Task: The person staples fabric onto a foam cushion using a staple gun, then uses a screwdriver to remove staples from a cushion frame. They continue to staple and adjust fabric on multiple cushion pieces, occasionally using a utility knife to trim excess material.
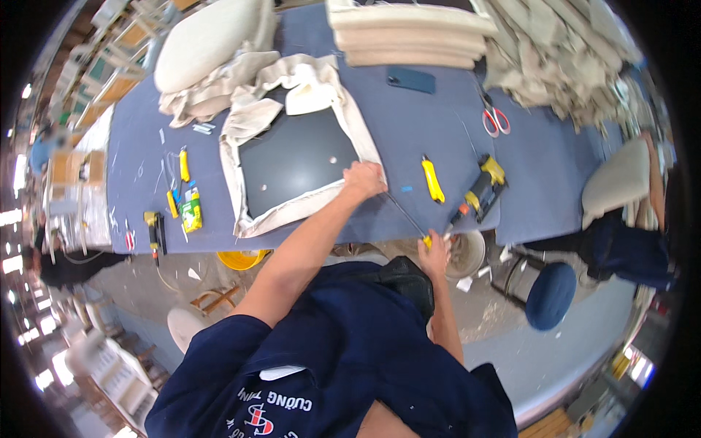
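Note:
A seat cushion lies bottom up on the blue-grey table, its black base showing and beige fabric folded over the edges. At its far side the fabric is loose and bunched, with white padding showing. My left hand is closed on the fabric edge at the near right corner. Off the table's near edge, my right hand grips the yellow handle of a long thin tool like a screwdriver. Its dark shaft slants up to that corner, where my left hand hides the tip.
Right of the cushion lie a yellow utility knife, an air stapler, red-handled scissors and a phone. Another stapler is at the left. Folded covers and heaped fabric fill the far side. A blue stool stands right.

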### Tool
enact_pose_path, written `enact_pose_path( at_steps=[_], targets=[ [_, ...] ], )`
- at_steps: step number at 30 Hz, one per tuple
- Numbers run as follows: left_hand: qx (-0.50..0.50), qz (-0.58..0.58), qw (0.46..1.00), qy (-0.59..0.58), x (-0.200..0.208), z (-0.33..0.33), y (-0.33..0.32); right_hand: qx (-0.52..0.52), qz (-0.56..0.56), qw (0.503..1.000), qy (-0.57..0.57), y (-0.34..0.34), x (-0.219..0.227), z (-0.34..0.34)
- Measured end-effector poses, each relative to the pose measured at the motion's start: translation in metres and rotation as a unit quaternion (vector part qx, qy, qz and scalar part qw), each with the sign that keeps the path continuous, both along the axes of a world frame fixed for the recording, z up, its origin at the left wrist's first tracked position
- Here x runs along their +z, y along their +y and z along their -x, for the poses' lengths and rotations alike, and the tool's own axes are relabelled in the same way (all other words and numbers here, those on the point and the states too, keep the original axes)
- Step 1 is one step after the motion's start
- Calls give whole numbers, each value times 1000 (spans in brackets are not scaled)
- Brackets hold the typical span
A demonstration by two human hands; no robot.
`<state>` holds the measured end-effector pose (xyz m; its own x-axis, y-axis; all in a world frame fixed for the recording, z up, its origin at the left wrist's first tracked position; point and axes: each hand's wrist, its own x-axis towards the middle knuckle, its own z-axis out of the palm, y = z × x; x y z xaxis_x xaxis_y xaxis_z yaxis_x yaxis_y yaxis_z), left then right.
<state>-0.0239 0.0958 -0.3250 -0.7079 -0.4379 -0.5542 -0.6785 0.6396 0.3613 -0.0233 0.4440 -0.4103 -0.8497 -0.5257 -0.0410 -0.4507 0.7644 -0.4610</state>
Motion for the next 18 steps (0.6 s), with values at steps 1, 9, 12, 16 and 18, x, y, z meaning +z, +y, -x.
enact_pose_path(
  at_steps=[1,9,12,16,18],
  targets=[
    [13,-9,1000,-6,1,-2,-1,48,45,996,-61,12,-17,10],
    [19,-3,1000,-18,-1,-10,-4,-5,95,755,-649,8,20,49],
    [23,19,1000,4,-6,-10,1,44,32,872,-487,0,9,48],
    [11,-27,1000,5,2,-15,-5,116,13,984,136,-16,38,42],
    [2,-17,1000,4,2,-17,-6,89,21,996,15,-18,45,44]
  ],
)
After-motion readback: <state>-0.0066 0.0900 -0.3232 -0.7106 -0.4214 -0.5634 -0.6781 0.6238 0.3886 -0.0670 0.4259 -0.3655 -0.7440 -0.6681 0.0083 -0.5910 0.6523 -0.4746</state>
